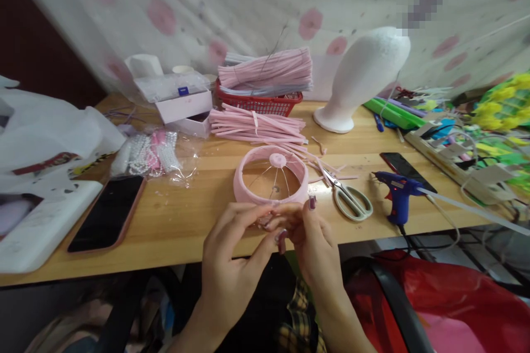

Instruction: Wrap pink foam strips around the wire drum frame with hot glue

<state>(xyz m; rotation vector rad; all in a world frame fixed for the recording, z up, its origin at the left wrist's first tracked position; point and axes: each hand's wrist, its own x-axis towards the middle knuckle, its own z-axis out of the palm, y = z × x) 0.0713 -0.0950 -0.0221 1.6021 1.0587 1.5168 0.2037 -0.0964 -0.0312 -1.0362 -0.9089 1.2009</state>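
Observation:
A round frame (pixel 239 185) wrapped in fuzzy pink stem, with thin wire spokes meeting at a small pink disc (pixel 277 160), is at the near middle of the table. My left hand (pixel 234 251) and my right hand (pixel 312 240) meet just in front of its near rim. Fingertips of both are drawn together and overlap the rim in view. Whatever they pinch is hidden between them; whether they grip the rim I cannot tell. Right of the frame lie scissors (pixel 351 201) with pale handles, blades toward several loose pink pieces (pixel 331 172).
A blue glue gun (pixel 401 193) and a dark phone (pixel 408 170) lie at right, near a power strip (pixel 451 160). Behind are bundled pink stems (pixel 256 124), a red basket (pixel 260 103) and a white foam head (pixel 364 77). Bagged beads (pixel 153 151) and another phone (pixel 108 212) lie left.

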